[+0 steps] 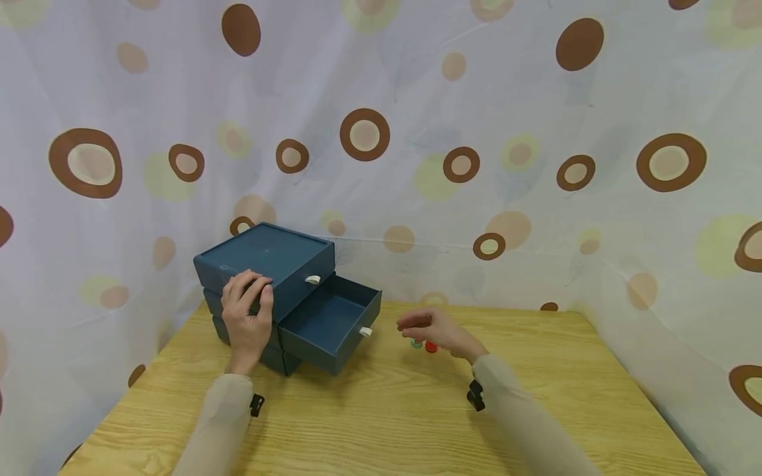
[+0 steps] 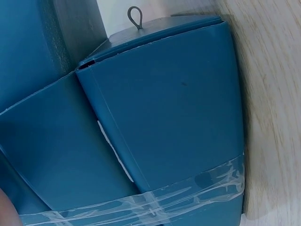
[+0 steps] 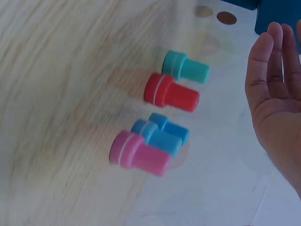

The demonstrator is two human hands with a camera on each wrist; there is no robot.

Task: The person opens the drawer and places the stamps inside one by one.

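Observation:
A blue drawer unit [image 1: 268, 254] of stacked tiers stands at the left of the table. Its middle drawer [image 1: 333, 314] is pulled out, and no objects show inside it. My left hand [image 1: 245, 324] rests on the unit's near top edge, fingers bent over it. In the right wrist view, small stamps stand in a row: teal [image 3: 186, 68], red [image 3: 171, 92], two blue [image 3: 162, 139] and pink [image 3: 139, 154]. My right hand [image 1: 439, 330] hovers above the table by them, fingers extended, holding nothing. It hides most of the stamps from the head view.
Small white pull loops [image 1: 366, 332] stick out from the drawer fronts. Clear tape [image 2: 188, 193] runs round the unit's side. Behind the wooden table [image 1: 405, 423] hangs a white curtain [image 1: 405, 86] with brown circles.

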